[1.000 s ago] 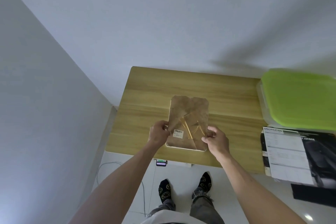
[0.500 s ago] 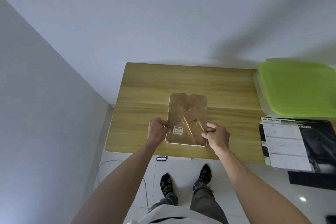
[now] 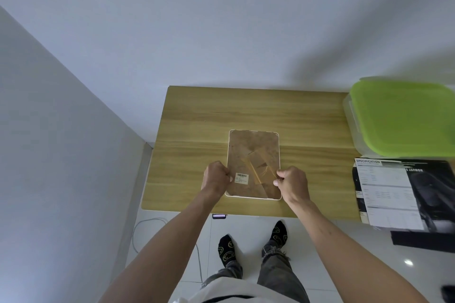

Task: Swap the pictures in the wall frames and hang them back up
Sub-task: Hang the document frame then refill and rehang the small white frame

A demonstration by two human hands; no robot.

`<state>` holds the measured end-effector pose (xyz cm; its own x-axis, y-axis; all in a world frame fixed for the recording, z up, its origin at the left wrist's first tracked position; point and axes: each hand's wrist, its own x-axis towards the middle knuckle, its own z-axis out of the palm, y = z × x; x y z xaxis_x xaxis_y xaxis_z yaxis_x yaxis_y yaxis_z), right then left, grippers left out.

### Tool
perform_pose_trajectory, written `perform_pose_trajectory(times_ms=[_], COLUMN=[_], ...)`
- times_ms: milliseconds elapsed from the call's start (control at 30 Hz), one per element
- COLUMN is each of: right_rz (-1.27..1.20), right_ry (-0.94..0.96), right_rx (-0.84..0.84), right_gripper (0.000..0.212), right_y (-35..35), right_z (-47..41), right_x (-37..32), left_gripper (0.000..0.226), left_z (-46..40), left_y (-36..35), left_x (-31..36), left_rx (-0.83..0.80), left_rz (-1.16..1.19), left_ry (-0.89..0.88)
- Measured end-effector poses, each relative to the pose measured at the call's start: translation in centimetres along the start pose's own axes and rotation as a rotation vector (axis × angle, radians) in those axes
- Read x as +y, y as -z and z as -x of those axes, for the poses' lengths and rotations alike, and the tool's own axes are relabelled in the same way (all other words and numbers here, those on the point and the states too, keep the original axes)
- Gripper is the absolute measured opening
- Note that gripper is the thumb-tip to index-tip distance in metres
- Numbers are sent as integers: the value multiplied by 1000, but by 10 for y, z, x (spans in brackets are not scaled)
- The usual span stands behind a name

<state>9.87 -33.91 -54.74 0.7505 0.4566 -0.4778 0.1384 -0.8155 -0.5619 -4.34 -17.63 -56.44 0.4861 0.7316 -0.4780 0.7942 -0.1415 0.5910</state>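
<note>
The person is holding a picture frame (image 3: 253,165) face down over the wooden table (image 3: 197,130), brown backing board up, with its white rim showing around the edge. The left hand (image 3: 215,177) is gripping the frame's left edge at about 9 o'clock, fingers curled tightly around it near the barcode sticker (image 3: 241,178). The right hand (image 3: 291,183) is pinching the right edge at about 3 o'clock, thumb and forefinger closing on the rim. The frame is sitting near the middle of the table's near half; whether it is resting flat or hovering just above cannot be told. A folding stand (image 3: 258,167) is lying across the backing. The step in hand is probably getting the frame down flat so the back can be opened. Doing it well means lowering both edges evenly so the glass side is meeting the wood gently, then freeing one hand to work the backing clips while the other is steadying the rim. A green-lidded box (image 3: 403,118) is sitting at 2 o'clock and a printed carton (image 3: 394,192) at 3 o'clock, both well apart from the frame.
</note>
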Motion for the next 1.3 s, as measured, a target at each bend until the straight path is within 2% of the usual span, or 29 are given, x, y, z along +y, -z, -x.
perform_pose_trajectory(times_ms=[67, 133, 167, 267, 333, 400, 500, 767, 933, 1067, 1200, 1300], right_rz=[166, 398, 496, 702, 799, 888, 981, 1061, 1068, 973, 873, 633], right_ry=[70, 167, 206, 258, 316, 362, 375, 427, 412, 364, 365, 251], right_rx=[-2, -22, -40, -83, -195, -315, -394, -390, -386, -419, -379, -336], right_gripper=[8, 15, 13, 88, 119, 131, 139, 142, 140, 138, 135, 119], right_y=[3, 4, 7, 14, 20, 23, 20, 13, 10, 17, 23, 23], right_z=[-3, -5, -4, -18, -32, -48, -64, -75, -71, -69, -63, -51], right_x=[-5, -12, -19, -30, -36, -41, -48, -54, -56, -54, -46, -36], left_gripper=[13, 6, 20, 74, 102, 128, 147, 149, 149, 149, 141, 118], left_z=[2, 7, 5, -10, -26, -41, -57, -66, -63, -60, -51, -36], left_y=[2, 5, 5, 4, 5, 9, 9, 18, 16, 13, 16, 9], left_x=[8, 18, 21, 27, 34, 41, 51, 57, 57, 55, 51, 39], left_rx=[-15, -24, -10, 3, -127, -237, -330, -445, -447, -427, -350, -241], left_rz=[-16, -175, -357, -677, -780, -879, -947, -890, -902, -886, -811, -548], left_ry=[12, -62, -170, -453, -485, -473, -468, -465, -464, -432, -392, -235])
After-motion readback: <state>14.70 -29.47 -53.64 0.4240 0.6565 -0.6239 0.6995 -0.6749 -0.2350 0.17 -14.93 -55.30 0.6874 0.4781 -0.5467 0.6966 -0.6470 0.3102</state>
